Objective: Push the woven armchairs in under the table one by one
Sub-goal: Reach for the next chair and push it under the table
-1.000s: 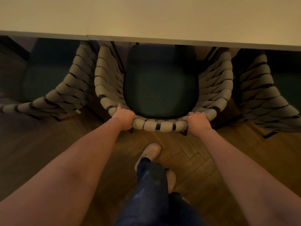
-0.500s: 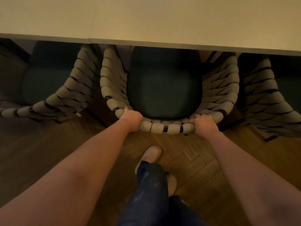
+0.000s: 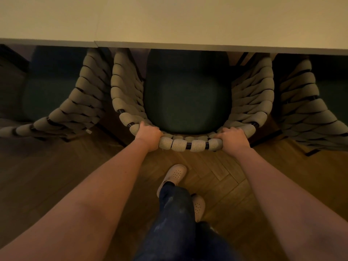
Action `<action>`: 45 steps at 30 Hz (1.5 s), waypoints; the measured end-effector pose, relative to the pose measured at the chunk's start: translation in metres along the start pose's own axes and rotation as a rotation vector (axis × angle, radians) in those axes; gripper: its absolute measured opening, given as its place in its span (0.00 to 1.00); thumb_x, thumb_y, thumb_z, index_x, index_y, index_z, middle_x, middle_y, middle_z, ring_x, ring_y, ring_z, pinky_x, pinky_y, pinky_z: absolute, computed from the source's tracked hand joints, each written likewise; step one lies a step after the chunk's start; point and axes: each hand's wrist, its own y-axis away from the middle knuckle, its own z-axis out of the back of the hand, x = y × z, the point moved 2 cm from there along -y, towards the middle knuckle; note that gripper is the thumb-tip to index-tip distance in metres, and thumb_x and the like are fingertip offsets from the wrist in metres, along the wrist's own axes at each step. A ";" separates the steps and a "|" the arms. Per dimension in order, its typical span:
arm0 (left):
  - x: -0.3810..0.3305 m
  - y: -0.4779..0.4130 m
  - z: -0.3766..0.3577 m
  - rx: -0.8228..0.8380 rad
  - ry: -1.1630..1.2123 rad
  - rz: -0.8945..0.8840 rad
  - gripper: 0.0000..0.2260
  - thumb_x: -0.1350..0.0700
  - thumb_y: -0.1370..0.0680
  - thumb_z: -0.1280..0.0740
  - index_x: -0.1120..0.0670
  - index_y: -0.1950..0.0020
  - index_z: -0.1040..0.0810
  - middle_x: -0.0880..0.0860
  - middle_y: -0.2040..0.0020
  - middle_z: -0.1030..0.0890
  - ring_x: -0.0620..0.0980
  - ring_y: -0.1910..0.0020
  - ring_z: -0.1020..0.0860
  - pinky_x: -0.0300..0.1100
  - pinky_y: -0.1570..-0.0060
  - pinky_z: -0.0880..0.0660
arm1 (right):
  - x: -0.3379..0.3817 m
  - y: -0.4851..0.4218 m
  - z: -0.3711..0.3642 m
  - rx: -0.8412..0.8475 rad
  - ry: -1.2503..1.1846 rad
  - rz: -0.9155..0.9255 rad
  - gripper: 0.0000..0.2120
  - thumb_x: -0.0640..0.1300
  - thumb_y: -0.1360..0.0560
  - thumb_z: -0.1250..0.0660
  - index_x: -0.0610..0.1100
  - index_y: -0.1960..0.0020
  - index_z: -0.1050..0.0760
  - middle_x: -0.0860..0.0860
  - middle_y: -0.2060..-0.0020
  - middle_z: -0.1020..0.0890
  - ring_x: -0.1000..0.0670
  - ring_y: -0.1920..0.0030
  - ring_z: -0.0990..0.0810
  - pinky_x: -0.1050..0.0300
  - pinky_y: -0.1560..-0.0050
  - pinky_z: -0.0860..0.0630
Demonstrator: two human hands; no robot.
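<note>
A woven armchair [image 3: 190, 145] with thick beige rope weave and a dark green seat cushion [image 3: 186, 97] stands straight ahead, its front part under the pale table [image 3: 169, 21]. My left hand [image 3: 149, 135] grips the left end of the chair's curved back rail. My right hand [image 3: 233, 137] grips the right end of the same rail. The front of the seat is hidden beneath the table edge.
A second woven armchair [image 3: 75, 110] sits to the left and a third [image 3: 308, 110] to the right, both partly under the table. Herringbone wood floor [image 3: 56, 176] lies below. My legs and pale shoes [image 3: 175, 174] stand just behind the middle chair.
The middle armchair has slid slightly further under the table with both hands on its back rail. My hands keep the same grip.
</note>
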 end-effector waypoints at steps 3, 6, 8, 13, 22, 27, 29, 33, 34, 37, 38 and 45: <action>-0.004 0.004 0.001 0.001 -0.031 0.031 0.14 0.52 0.21 0.37 0.47 0.36 0.25 0.51 0.41 0.22 0.53 0.39 0.25 0.62 0.29 0.43 | 0.001 0.002 0.002 0.026 -0.009 -0.006 0.20 0.49 0.24 0.32 0.58 0.32 0.28 0.50 0.44 0.23 0.46 0.42 0.26 0.47 0.37 0.31; -0.007 0.009 0.002 -0.017 -0.018 0.076 0.17 0.52 0.22 0.35 0.48 0.33 0.27 0.53 0.37 0.25 0.55 0.34 0.29 0.65 0.27 0.49 | 0.001 0.003 0.006 0.058 -0.009 -0.014 0.22 0.47 0.24 0.32 0.55 0.31 0.29 0.49 0.42 0.25 0.45 0.39 0.28 0.46 0.35 0.33; -0.009 0.014 0.000 -0.038 0.018 0.096 0.21 0.53 0.23 0.33 0.48 0.30 0.30 0.54 0.34 0.27 0.56 0.32 0.31 0.66 0.27 0.51 | 0.001 0.007 0.007 0.066 -0.012 -0.011 0.25 0.45 0.24 0.32 0.53 0.29 0.32 0.47 0.38 0.27 0.44 0.35 0.31 0.45 0.32 0.35; -0.022 0.039 -0.009 -0.169 0.136 0.162 0.32 0.52 0.24 0.32 0.51 0.22 0.42 0.56 0.25 0.36 0.56 0.24 0.42 0.62 0.25 0.54 | 0.006 0.022 0.006 -0.022 0.009 0.061 0.38 0.50 0.26 0.30 0.50 0.22 0.46 0.44 0.30 0.32 0.42 0.27 0.38 0.40 0.25 0.45; -0.014 0.153 -0.085 -0.224 0.368 0.375 0.34 0.53 0.20 0.40 0.47 0.20 0.58 0.56 0.21 0.62 0.57 0.23 0.63 0.60 0.25 0.59 | 0.145 0.048 0.025 -0.238 0.045 0.537 0.39 0.57 0.23 0.35 0.50 0.21 0.53 0.45 0.23 0.42 0.44 0.22 0.48 0.43 0.23 0.53; 0.032 0.215 -0.148 -0.112 0.407 0.544 0.34 0.55 0.19 0.41 0.49 0.20 0.58 0.58 0.21 0.63 0.59 0.23 0.64 0.61 0.27 0.62 | 0.245 0.048 0.043 -0.218 0.091 0.727 0.37 0.53 0.21 0.37 0.51 0.21 0.55 0.46 0.22 0.45 0.46 0.22 0.50 0.46 0.23 0.55; 0.057 0.240 -0.165 -0.086 0.432 0.613 0.34 0.54 0.20 0.40 0.49 0.20 0.59 0.59 0.22 0.63 0.59 0.23 0.65 0.62 0.27 0.61 | 0.286 0.044 0.053 -0.218 0.131 0.778 0.35 0.52 0.21 0.39 0.51 0.21 0.56 0.46 0.22 0.45 0.46 0.22 0.51 0.46 0.23 0.55; 0.133 0.301 -0.209 -0.065 0.497 0.743 0.36 0.52 0.20 0.39 0.49 0.21 0.60 0.59 0.22 0.65 0.60 0.24 0.66 0.62 0.28 0.62 | 0.401 0.033 0.077 -0.222 0.175 0.861 0.35 0.51 0.20 0.40 0.50 0.21 0.56 0.45 0.22 0.46 0.45 0.22 0.50 0.47 0.23 0.55; 0.152 0.315 -0.218 -0.068 0.506 0.770 0.36 0.53 0.20 0.39 0.49 0.21 0.60 0.59 0.22 0.64 0.59 0.24 0.66 0.62 0.28 0.62 | 0.429 0.031 0.084 -0.225 0.186 0.875 0.35 0.51 0.20 0.39 0.50 0.21 0.56 0.45 0.22 0.46 0.45 0.22 0.50 0.47 0.23 0.55; 0.207 0.361 -0.248 -0.071 0.561 0.867 0.35 0.55 0.20 0.40 0.49 0.21 0.60 0.60 0.22 0.63 0.60 0.23 0.65 0.62 0.27 0.62 | 0.518 0.027 0.103 -0.232 0.186 0.934 0.35 0.50 0.21 0.39 0.49 0.21 0.53 0.44 0.22 0.46 0.45 0.22 0.50 0.47 0.23 0.54; 0.224 0.375 -0.257 -0.064 0.572 0.894 0.35 0.54 0.20 0.40 0.49 0.21 0.60 0.60 0.22 0.63 0.60 0.23 0.65 0.62 0.27 0.62 | 0.545 0.026 0.109 -0.238 0.179 0.954 0.34 0.49 0.21 0.38 0.49 0.21 0.52 0.44 0.23 0.45 0.45 0.22 0.49 0.46 0.23 0.53; 0.334 0.446 -0.318 -0.039 0.714 1.083 0.36 0.53 0.20 0.39 0.50 0.21 0.60 0.59 0.22 0.63 0.60 0.23 0.64 0.62 0.26 0.60 | 0.707 0.016 0.145 -0.250 0.199 1.125 0.34 0.50 0.22 0.36 0.49 0.22 0.47 0.43 0.24 0.43 0.44 0.23 0.46 0.45 0.23 0.49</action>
